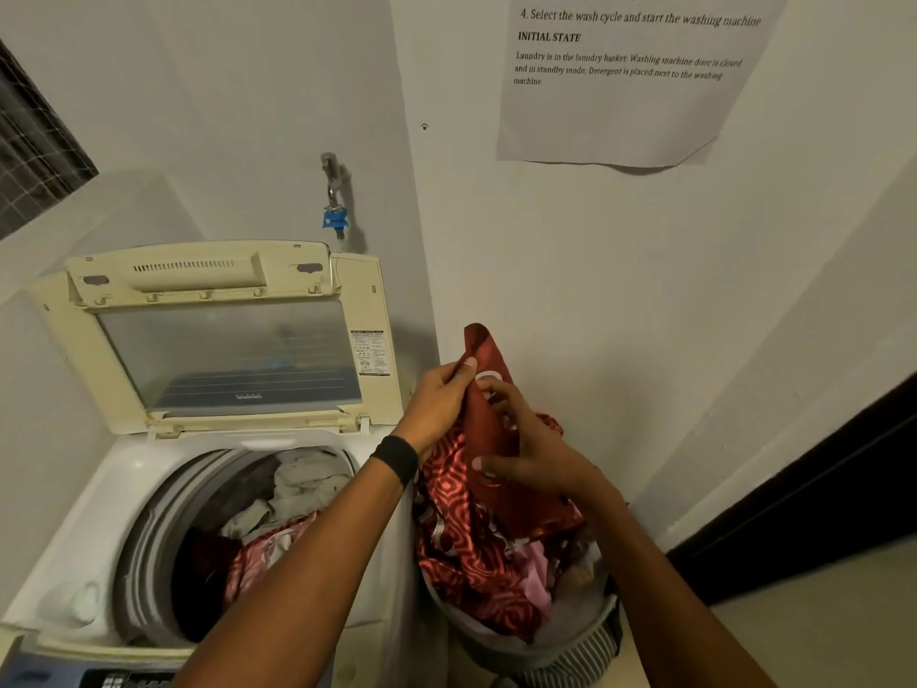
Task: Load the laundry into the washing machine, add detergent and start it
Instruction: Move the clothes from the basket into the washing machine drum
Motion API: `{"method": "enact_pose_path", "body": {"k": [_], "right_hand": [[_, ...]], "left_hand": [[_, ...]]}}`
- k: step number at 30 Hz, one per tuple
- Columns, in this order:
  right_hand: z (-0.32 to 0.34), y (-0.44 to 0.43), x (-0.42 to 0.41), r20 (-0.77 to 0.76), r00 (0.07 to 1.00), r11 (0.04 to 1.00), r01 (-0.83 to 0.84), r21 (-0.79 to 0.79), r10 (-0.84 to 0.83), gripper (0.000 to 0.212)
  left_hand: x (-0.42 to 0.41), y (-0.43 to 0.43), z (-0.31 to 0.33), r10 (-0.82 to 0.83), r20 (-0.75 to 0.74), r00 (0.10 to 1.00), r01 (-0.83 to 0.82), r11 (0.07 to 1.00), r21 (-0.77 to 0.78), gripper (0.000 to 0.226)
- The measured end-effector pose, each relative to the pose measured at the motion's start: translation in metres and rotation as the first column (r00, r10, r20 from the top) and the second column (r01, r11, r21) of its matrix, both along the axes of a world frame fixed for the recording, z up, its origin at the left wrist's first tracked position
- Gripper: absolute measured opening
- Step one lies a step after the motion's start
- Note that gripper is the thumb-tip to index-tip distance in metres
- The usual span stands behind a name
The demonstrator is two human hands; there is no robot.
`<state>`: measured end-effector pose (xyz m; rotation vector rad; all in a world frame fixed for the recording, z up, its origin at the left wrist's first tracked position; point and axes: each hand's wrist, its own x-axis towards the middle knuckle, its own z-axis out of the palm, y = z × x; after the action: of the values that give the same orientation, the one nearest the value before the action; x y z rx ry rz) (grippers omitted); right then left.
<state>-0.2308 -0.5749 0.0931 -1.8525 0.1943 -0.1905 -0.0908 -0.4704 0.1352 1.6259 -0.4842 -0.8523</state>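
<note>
Red satin cloth: lifted above laundry basket.
Left hand: pinched its upper edge.
Right hand: gripped lower folds.
Technique: gather trailing fabric before crossing to drum.

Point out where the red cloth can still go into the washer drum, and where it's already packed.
Open room: the dark hollow at the drum's left, between the grey drum rim and the pink garment. Crowded: the drum's back and right, piled with pale clothes. The laundry basket beside the washer is heaped full. Both hands, left hand and right hand, grip the red cloth above it.
</note>
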Motion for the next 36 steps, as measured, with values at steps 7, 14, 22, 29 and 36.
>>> {"method": "enact_pose_path", "body": {"k": [7,14,22,29,36], "right_hand": [[-0.041,-0.013,-0.014,-0.194,0.972,0.94,0.064,-0.334,-0.135,0.044],[0.021,-0.028,0.005,-0.113,0.991,0.844,0.002,-0.537,-0.074,0.016],[0.069,-0.043,0.035,-0.061,0.97,0.614,0.101,-0.783,-0.237,0.027],[0.05,-0.034,0.025,-0.194,0.955,0.816,0.076,-0.574,-0.225,0.038],[0.032,-0.075,-0.021,-0.384,0.91,0.882,-0.048,-0.469,-0.154,0.021]], "left_hand": [[0.024,0.007,0.012,0.126,-0.032,0.991,-0.128,0.991,-0.039,0.025],[0.027,0.019,0.021,-0.069,0.088,0.994,0.062,0.995,0.077,0.057],[0.023,0.03,0.023,-0.257,-0.051,0.965,0.256,0.966,-0.023,0.093],[0.028,0.031,0.023,-0.112,0.018,0.993,0.114,0.99,-0.08,0.012],[0.049,0.036,0.02,0.153,-0.094,0.984,-0.16,0.985,-0.067,0.016]]}}
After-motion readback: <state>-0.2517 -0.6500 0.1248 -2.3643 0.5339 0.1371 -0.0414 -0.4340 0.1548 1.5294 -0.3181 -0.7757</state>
